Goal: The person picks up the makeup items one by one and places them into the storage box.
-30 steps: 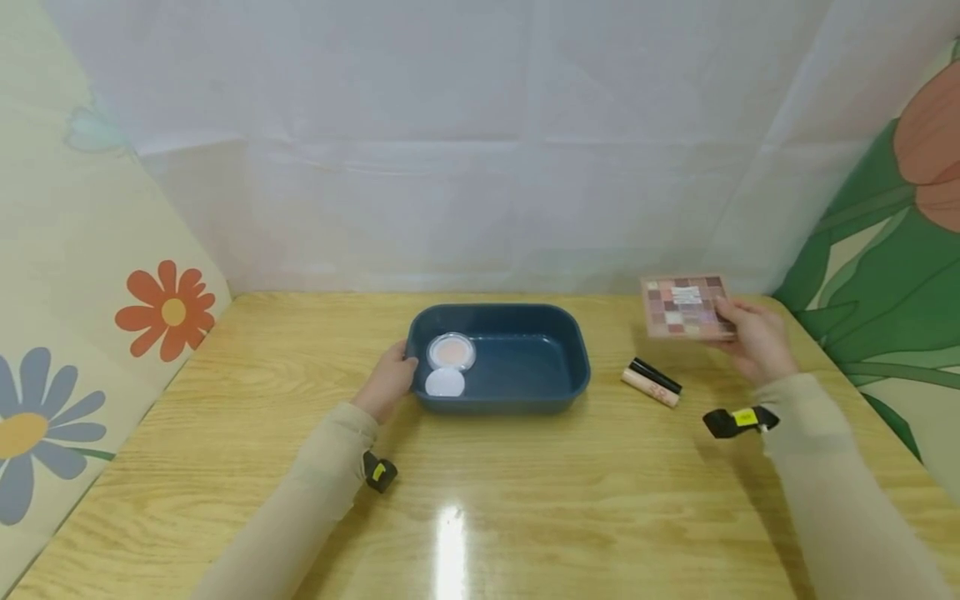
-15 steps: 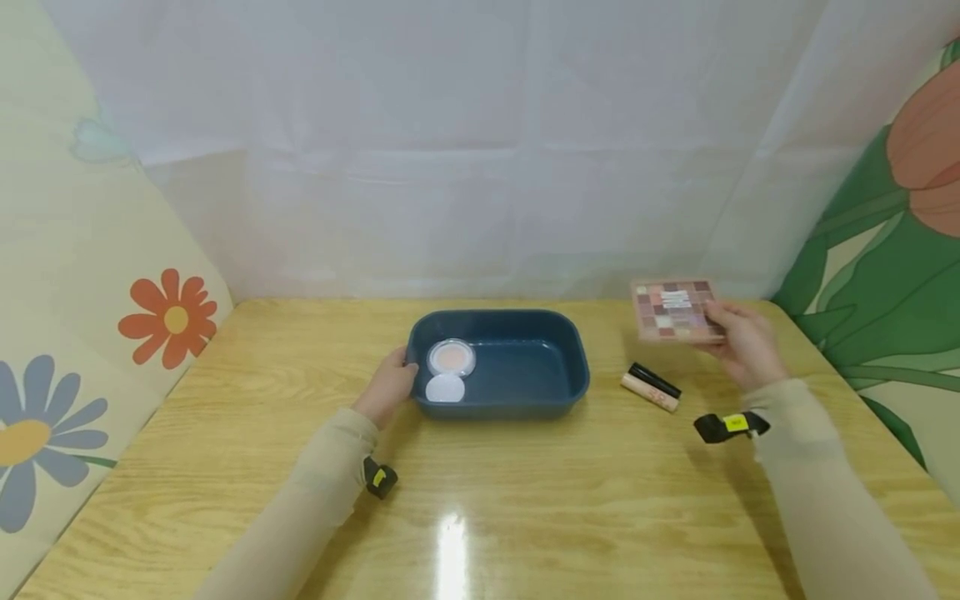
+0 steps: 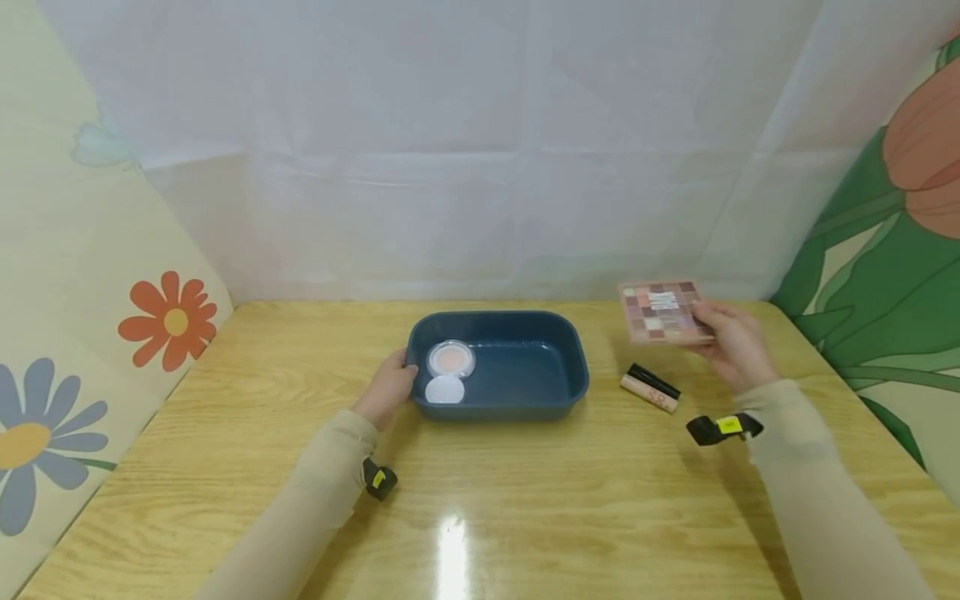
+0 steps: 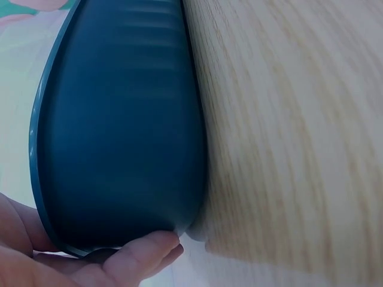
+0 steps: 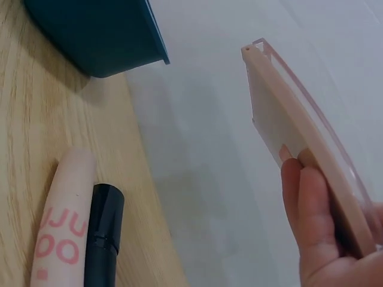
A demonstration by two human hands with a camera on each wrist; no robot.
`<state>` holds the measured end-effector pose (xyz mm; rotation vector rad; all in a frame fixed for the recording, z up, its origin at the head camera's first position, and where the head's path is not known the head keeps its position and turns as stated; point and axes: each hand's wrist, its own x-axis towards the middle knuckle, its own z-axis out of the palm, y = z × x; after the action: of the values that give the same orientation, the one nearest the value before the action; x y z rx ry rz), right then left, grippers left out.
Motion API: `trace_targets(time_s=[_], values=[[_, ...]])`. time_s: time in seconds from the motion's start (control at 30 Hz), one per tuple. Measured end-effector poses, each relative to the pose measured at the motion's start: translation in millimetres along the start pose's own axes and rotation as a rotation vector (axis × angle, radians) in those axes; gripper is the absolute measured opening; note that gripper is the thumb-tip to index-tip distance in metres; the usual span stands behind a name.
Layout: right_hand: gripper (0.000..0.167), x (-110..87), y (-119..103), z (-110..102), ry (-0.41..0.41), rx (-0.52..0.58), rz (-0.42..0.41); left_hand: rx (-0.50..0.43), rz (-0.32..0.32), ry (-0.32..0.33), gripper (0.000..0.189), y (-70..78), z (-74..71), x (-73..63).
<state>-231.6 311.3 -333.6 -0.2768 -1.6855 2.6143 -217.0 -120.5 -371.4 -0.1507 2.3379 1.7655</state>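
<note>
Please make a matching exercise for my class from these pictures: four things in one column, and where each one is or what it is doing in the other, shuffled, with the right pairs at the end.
1. square palette
2. round compact
3. black tube
4. left hand

A. lying beside the pink tube on the table
B. held up in the right hand
C. gripping one end of the blue tray
D. inside the blue tray

Pairs: 1-B, 2-D, 3-A, 4-C

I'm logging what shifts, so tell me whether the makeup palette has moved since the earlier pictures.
Yes: in the head view, the makeup palette has moved left relative to the pink tube, toward the blue bin.
</note>
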Motion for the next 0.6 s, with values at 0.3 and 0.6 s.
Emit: trace_targets(time_s=[0.3,0.6], values=[[0.017,0.4,5.8,3.7,-0.072,-0.013,0.007,0.009,-0.009,0.005,0.048,0.2,-0.3,0.0],[0.018,-1.6,9.4,7.7,-0.088,-0.014,0.034,-0.017,0.003,0.008,0.048,-2.5,0.6,1.7]])
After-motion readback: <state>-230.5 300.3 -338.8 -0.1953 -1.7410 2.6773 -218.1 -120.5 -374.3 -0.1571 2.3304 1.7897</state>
